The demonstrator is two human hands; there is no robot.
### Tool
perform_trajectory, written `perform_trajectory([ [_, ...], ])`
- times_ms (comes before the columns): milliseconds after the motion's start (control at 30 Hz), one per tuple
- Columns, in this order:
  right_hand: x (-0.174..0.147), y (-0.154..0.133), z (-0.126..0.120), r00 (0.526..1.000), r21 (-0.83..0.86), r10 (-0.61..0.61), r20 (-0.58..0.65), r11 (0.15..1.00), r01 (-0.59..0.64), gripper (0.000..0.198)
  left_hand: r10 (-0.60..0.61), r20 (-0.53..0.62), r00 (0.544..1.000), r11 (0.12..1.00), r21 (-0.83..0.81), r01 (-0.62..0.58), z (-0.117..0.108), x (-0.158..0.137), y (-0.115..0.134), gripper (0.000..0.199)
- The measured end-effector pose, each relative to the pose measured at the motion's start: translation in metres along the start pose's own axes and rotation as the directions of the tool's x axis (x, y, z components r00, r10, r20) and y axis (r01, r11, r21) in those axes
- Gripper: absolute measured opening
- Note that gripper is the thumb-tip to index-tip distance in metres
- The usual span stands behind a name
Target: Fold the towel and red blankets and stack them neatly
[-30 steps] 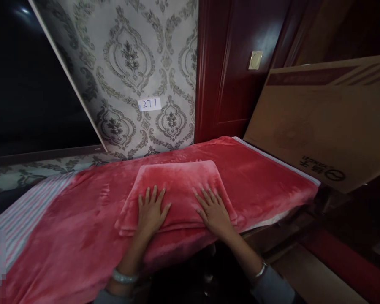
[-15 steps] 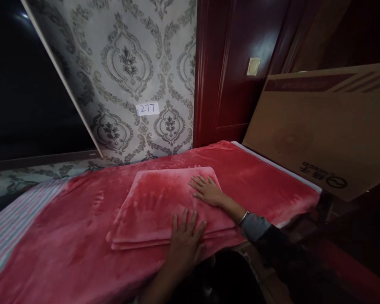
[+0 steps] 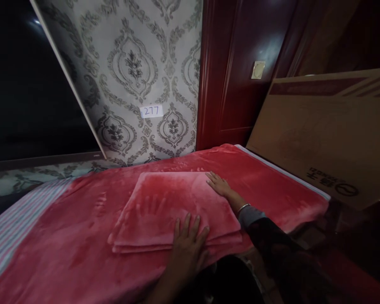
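Observation:
A folded pink-red plush blanket (image 3: 164, 207) lies flat on a larger red plush cover (image 3: 72, 236). A handprint is pressed into the left part of its pile. My left hand (image 3: 188, 240) rests palm down on the near edge of the folded blanket, fingers spread. At the far right corner, my right hand (image 3: 218, 184) lies on the blanket's edge with its fingers stretched out. A bracelet circles the right wrist. Neither hand grips anything.
Striped cloth (image 3: 25, 211) shows at the left end. A big cardboard box (image 3: 319, 126) leans at the right. Behind stand a patterned wall with a paper label (image 3: 151, 111) and a dark red panel (image 3: 229, 84). A dark screen (image 3: 34, 93) hangs at upper left.
My right hand has slid right and away from me across the folded blanket to its far right corner. My left hand stays at the near edge. The view has shifted slightly.

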State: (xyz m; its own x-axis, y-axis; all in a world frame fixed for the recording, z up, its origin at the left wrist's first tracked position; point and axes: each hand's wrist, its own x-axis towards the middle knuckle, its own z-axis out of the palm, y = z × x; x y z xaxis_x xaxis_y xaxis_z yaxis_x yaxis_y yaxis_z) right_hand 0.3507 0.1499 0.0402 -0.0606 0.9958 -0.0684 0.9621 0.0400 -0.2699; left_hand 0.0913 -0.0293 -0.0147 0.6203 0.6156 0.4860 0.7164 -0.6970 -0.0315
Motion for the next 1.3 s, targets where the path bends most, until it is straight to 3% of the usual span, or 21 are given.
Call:
perform_trajectory([
  [133,-0.003,-0.02,-0.023,1.0,-0.039,-0.004,0.018,0.999,0.005,0.059,-0.014,0.02,1.0,0.999,-0.044,0.015,-0.006,0.002,0.003,0.064],
  [233,-0.013,-0.06,-0.027,0.987,-0.073,-0.164,-0.002,0.984,0.163,0.058,-0.027,0.015,1.0,0.997,-0.068,0.027,-0.017,0.005,-0.003,0.061],
  [333,-0.028,-0.106,-0.014,0.879,-0.071,-0.476,0.005,0.877,0.475,0.055,-0.105,-0.044,0.994,0.994,-0.015,0.104,-0.027,0.002,-0.017,0.058],
  [400,-0.033,-0.127,-0.003,0.803,-0.075,-0.594,0.044,0.8,0.595,0.054,-0.154,-0.085,0.984,0.986,0.047,0.158,-0.027,-0.006,-0.025,0.064],
  [433,-0.033,-0.133,0.002,0.787,-0.088,-0.614,0.063,0.782,0.617,0.054,-0.168,-0.096,0.981,0.982,0.074,0.176,-0.025,-0.012,-0.028,0.068],
  [500,-0.026,-0.134,0.008,0.795,-0.133,-0.601,0.078,0.784,0.606,0.056,-0.18,-0.099,0.979,0.975,0.111,0.191,-0.02,-0.023,-0.031,0.077],
  [600,-0.006,-0.119,0.01,0.844,-0.175,-0.534,0.046,0.828,0.533,0.058,-0.171,-0.093,0.981,0.974,0.131,0.183,-0.013,-0.034,-0.03,0.079],
  [767,0.02,-0.09,0.011,0.946,-0.2,-0.319,-0.066,0.933,0.301,0.055,-0.154,-0.097,0.983,0.978,0.13,0.165,-0.015,-0.034,-0.027,0.079],
  [967,0.017,-0.087,0.016,0.973,-0.193,-0.084,-0.214,0.98,0.042,0.053,-0.153,-0.103,0.983,0.979,0.117,0.165,-0.019,-0.033,-0.026,0.072],
  [1100,0.016,-0.089,0.002,0.997,-0.142,-0.041,-0.071,0.989,0.031,0.054,-0.166,-0.112,0.98,0.98,0.089,0.177,-0.017,-0.034,-0.025,0.071],
  [1200,0.015,-0.101,-0.011,0.998,-0.132,-0.057,-0.015,0.99,0.055,0.057,-0.141,-0.189,0.972,0.985,0.072,0.156,-0.018,-0.034,-0.027,0.06],
  [1300,0.006,-0.134,-0.011,0.976,-0.112,-0.218,-0.019,0.97,0.215,0.058,-0.129,-0.291,0.948,0.986,0.06,0.153,-0.028,-0.033,-0.037,0.046],
])
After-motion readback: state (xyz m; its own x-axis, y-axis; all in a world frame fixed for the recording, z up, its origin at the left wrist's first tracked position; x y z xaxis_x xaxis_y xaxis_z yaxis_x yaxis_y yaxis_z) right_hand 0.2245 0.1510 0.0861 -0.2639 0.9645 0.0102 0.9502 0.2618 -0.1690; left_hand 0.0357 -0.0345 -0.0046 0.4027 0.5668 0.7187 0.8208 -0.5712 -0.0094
